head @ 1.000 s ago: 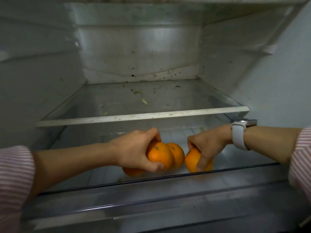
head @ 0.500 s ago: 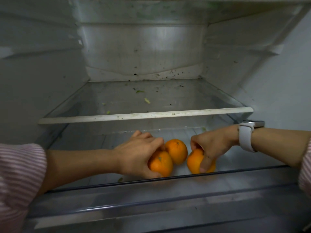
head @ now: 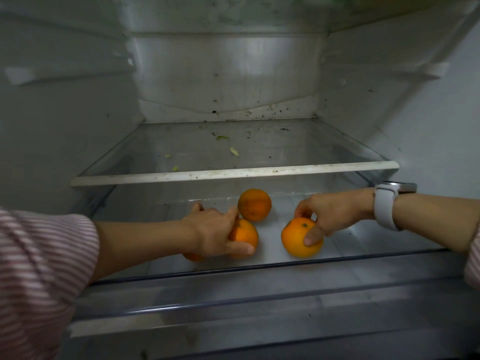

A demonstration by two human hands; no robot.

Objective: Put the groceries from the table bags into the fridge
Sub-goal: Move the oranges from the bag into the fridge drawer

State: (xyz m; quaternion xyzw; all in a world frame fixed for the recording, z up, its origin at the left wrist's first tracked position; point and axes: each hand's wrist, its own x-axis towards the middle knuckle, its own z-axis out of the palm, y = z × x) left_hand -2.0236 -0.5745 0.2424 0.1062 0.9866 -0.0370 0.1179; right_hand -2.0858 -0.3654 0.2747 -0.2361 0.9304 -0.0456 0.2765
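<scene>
Inside the open fridge, several oranges lie on the floor of the low compartment (head: 345, 240) under the glass shelf. My left hand (head: 210, 232) reaches in from the left, its thumb and fingers around one orange (head: 245, 235). Another orange (head: 193, 256) peeks out beneath that wrist, mostly hidden. A third orange (head: 254, 205) sits free just behind my left fingertips. My right hand (head: 335, 211), with a white watch on its wrist, grips a fourth orange (head: 298, 239) from above and the right, thumb on its front.
The glass shelf (head: 233, 174) with a white front rim hangs just above my hands, dirty with crumbs and green scraps. The compartment's dark front lip (head: 259, 268) runs below my forearms. Fridge walls close in left and right.
Both hands have lowered their oranges onto the compartment floor. The middle orange has rolled back, away from my left hand, and my left fingers have loosened and spread.
</scene>
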